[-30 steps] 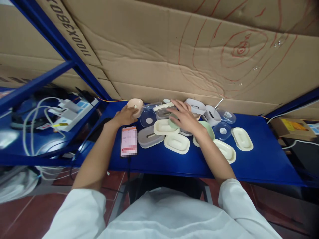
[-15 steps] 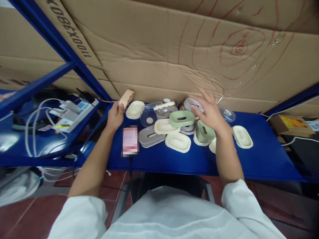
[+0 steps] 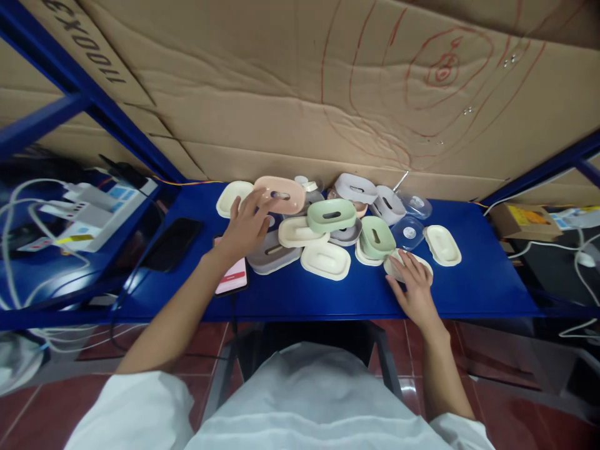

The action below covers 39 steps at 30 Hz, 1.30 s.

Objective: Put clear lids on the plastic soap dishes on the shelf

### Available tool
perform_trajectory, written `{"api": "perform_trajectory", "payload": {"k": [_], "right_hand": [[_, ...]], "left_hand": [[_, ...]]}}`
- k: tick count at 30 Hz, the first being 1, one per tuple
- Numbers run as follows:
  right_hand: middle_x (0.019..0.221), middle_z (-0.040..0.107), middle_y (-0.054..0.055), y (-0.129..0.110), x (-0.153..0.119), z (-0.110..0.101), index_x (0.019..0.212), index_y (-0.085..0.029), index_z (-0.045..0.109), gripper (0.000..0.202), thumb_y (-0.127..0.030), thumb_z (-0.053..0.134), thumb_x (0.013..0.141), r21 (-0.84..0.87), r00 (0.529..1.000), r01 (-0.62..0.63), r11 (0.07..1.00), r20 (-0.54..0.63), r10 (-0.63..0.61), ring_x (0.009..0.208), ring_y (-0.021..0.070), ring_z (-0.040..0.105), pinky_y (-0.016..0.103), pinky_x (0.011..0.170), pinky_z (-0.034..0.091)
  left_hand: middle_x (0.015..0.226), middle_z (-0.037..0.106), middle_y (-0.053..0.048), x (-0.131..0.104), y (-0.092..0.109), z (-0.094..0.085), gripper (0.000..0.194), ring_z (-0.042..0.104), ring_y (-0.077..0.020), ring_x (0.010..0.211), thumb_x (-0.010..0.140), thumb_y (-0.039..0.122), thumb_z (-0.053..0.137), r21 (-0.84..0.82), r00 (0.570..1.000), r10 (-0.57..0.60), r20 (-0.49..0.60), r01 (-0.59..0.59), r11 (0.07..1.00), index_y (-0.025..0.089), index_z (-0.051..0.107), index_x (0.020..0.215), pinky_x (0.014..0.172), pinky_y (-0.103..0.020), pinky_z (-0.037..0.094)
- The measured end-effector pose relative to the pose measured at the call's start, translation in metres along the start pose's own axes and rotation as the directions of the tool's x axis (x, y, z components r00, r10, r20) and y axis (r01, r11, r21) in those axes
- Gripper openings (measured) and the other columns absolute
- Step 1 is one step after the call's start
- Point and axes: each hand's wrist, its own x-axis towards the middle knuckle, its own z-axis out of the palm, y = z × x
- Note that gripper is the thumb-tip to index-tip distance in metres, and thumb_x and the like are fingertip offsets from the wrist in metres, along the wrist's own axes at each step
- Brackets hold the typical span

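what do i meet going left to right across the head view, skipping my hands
white power strip, black phone-like slab, lit phone, middle front cream tray, rightmost green container, rightmost cream tray, cardboard box

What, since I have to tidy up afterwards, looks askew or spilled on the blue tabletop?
The middle heap: the left green dish overlaps a cream tray, and the pale lavender dish near the cardboard seems perched on a peach one. I see no spill or clear damage, though parts are hidden.
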Motion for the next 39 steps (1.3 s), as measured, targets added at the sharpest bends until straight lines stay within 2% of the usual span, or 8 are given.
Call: {"api": "perform_trajectory", "payload": {"k": [6, 12, 16, 19, 22, 27, 33, 39], "right_hand": [[0.173, 0.038, 0.016, -0.021, 0.027, 0.012, 0.162, -0.027, 0.045, 0.057, -0.044, 0.054, 0.108, -0.016, 0.999, 0.038, 0.999, -0.035, -0.038, 0.16, 0.038, 0.036, 0.064, 0.124, 0.03], [0.157, 0.059, 0.013, -0.059, 0.04, 0.029, 0.149, -0.028, 0.06, 0.042, -0.031, 0.055, 0.108, 0.136, 0.978, 0.161, 0.978, -0.151, -0.14, 0.149, 0.0315, 0.051, 0.055, 0.121, 0.039], [0.153, 0.063, 0.011, -0.088, 0.019, 0.042, 0.142, -0.028, 0.067, 0.037, -0.026, 0.055, 0.107, 0.218, 0.968, 0.25, 0.944, -0.05, -0.245, 0.143, 0.0305, 0.056, 0.053, 0.117, 0.044], [0.155, 0.061, 0.011, -0.096, 0.011, 0.046, 0.14, -0.028, 0.069, 0.036, -0.027, 0.055, 0.107, 0.215, 0.97, 0.236, 0.948, 0.014, -0.244, 0.144, 0.0316, 0.055, 0.054, 0.116, 0.045], [0.156, 0.061, 0.012, -0.095, 0.011, 0.045, 0.139, -0.026, 0.069, 0.035, -0.028, 0.054, 0.108, 0.22, 0.976, 0.214, 0.952, -0.003, -0.218, 0.145, 0.032, 0.054, 0.055, 0.115, 0.045], [0.156, 0.06, 0.012, -0.111, 0.009, 0.044, 0.144, -0.026, 0.065, 0.037, -0.028, 0.053, 0.109, 0.247, 0.963, 0.256, 0.934, 0.016, -0.268, 0.145, 0.0302, 0.054, 0.054, 0.117, 0.044], [0.164, 0.051, 0.015, -0.151, 0.015, 0.052, 0.155, -0.027, 0.056, 0.047, -0.035, 0.055, 0.109, 0.228, 0.943, 0.324, 0.918, -0.004, -0.332, 0.148, 0.0306, 0.051, 0.053, 0.118, 0.045], [0.166, 0.048, 0.014, -0.145, 0.027, 0.069, 0.155, -0.034, 0.058, 0.052, -0.024, 0.06, 0.104, 0.121, 0.963, 0.261, 0.958, -0.107, -0.249, 0.152, 0.0357, 0.048, 0.061, 0.121, 0.043]], "left_hand": [[0.175, 0.03, -0.017, -0.04, 0.012, -0.003, 0.056, 0.028, -0.0358, 0.163, 0.107, 0.036, 0.043, -0.052, 0.997, -0.077, -0.024, 0.076, 0.996, 0.027, 0.041, 0.162, 0.129, -0.06, 0.027], [0.166, 0.043, -0.022, -0.063, 0.013, 0.001, 0.053, 0.04, -0.0374, 0.156, 0.107, 0.038, 0.045, -0.09, 0.996, -0.078, -0.048, 0.074, 0.993, 0.019, 0.047, 0.156, 0.124, -0.06, 0.037], [0.158, 0.053, -0.02, -0.075, 0.026, -0.002, 0.047, 0.051, -0.0353, 0.149, 0.107, 0.04, 0.048, -0.076, 0.985, -0.096, -0.145, 0.085, 0.993, 0.021, 0.056, 0.149, 0.12, -0.055, 0.044], [0.146, 0.066, -0.015, -0.084, 0.042, 0.0, 0.041, 0.06, -0.037, 0.138, 0.101, 0.045, 0.061, -0.04, 0.994, -0.084, -0.063, 0.082, 0.996, 0.026, 0.066, 0.137, 0.116, -0.055, 0.046], [0.124, 0.078, -0.01, -0.088, 0.05, 0.004, 0.025, 0.072, -0.035, 0.119, 0.102, 0.038, 0.058, -0.041, 0.994, -0.085, 0.064, 0.087, 0.995, 0.028, 0.074, 0.119, 0.111, -0.057, 0.048], [0.118, 0.08, -0.01, -0.091, 0.054, 0.004, 0.03, 0.075, -0.0309, 0.113, 0.107, 0.04, 0.049, -0.218, 0.996, -0.087, -0.027, 0.079, 0.973, 0.026, 0.072, 0.118, 0.103, -0.05, 0.055], [0.116, 0.08, -0.006, -0.104, 0.079, 0.004, 0.021, 0.075, -0.0271, 0.111, 0.107, 0.033, 0.053, -0.425, 0.998, -0.023, -0.055, -0.003, 0.905, 0.027, 0.07, 0.117, 0.111, -0.052, 0.051], [0.108, 0.08, -0.005, -0.098, 0.102, 0.016, 0.019, 0.077, -0.0272, 0.098, 0.104, 0.039, 0.06, -0.594, 0.992, -0.118, -0.034, 0.075, 0.801, 0.029, 0.073, 0.114, 0.093, -0.049, 0.062]]}}
